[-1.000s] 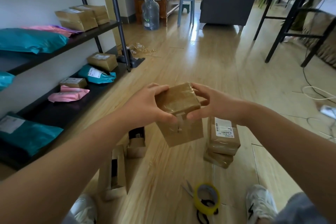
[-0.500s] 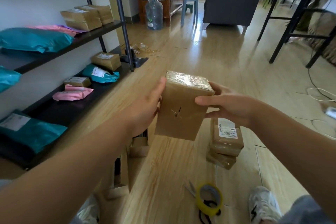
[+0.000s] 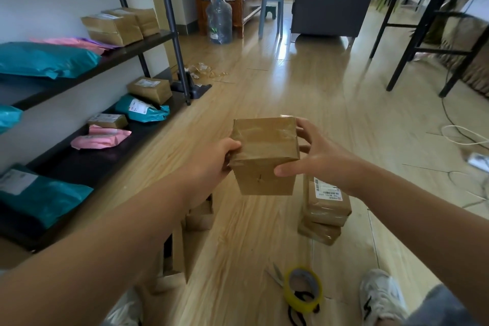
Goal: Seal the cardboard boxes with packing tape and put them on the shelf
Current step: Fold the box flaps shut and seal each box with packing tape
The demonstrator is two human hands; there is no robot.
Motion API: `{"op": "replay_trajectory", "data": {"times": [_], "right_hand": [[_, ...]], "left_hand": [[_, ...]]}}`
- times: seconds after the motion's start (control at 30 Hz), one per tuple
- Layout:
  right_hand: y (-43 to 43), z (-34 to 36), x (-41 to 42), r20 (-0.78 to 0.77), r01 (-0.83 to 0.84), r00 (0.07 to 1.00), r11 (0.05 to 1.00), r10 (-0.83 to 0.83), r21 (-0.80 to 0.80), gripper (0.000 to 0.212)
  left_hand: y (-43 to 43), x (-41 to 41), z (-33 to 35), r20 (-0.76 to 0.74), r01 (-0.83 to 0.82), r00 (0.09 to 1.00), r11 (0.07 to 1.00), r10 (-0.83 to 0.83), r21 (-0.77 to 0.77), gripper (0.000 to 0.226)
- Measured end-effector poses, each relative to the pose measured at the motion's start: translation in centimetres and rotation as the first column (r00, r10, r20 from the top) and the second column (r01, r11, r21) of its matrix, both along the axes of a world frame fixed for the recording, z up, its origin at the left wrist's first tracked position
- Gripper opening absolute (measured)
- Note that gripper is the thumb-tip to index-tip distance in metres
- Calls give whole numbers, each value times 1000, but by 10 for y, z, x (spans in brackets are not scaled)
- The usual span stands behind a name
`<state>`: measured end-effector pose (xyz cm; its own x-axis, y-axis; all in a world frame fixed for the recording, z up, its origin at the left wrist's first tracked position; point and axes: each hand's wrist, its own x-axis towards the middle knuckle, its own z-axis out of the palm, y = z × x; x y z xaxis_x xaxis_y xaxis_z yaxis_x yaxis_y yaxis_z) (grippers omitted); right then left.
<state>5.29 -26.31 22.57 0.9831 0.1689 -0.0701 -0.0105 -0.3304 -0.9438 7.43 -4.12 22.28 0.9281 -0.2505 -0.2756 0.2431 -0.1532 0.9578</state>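
A small brown cardboard box [image 3: 264, 156] with shiny clear tape across its top hangs in the air above the floor. My left hand [image 3: 211, 164] grips its left side, thumb on the taped top edge. My right hand [image 3: 315, 159] holds the right side, thumb on the front face and fingers behind. A roll of yellow-cored packing tape [image 3: 303, 288] lies on the floor near my feet, beside scissors [image 3: 275, 272]. The black shelf [image 3: 137, 45] stands along the left wall with taped boxes [image 3: 113, 26] on its upper board.
Two taped boxes [image 3: 326, 204] are stacked on the floor under my right wrist. Open flat boxes [image 3: 180, 251] lie below my left arm. Teal and pink mailers [image 3: 45, 61] fill the shelves. A water jug [image 3: 219, 21], stool, sofa and black table legs stand farther off. Cables lie at right.
The box has been turned in my hands, so the taped top now faces up toward me, and it sits slightly lower and more level than half a second ago.
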Motion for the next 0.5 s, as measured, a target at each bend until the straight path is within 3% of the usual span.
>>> {"op": "replay_trajectory", "data": {"times": [0.07, 0.17, 0.3, 0.37, 0.43, 0.5], "right_hand": [[5, -3, -2, 95, 23, 995, 995, -14, -93, 108], [10, -13, -7, 264, 44, 962, 909, 74, -413, 114], [17, -17, -12, 371, 90, 915, 813, 161, -575, 116], [18, -16, -12, 331, 92, 932, 784, 150, -614, 119], [16, -16, -10, 197, 51, 976, 770, 98, -636, 120], [14, -14, -8, -19, -28, 1000, 870, 22, -492, 116]], "left_hand": [[1, 3, 6, -130, 45, 990, 998, -50, -41, 51], [7, 5, 9, -338, 53, 938, 994, -83, -97, 64], [10, 2, 6, -464, -60, 885, 983, -28, -174, 46], [8, 3, 2, -452, -143, 892, 964, 28, -223, 38], [5, 4, -1, -414, -201, 905, 953, 92, -227, 34], [3, 3, -1, -351, -250, 920, 949, 172, -193, 29]]}}
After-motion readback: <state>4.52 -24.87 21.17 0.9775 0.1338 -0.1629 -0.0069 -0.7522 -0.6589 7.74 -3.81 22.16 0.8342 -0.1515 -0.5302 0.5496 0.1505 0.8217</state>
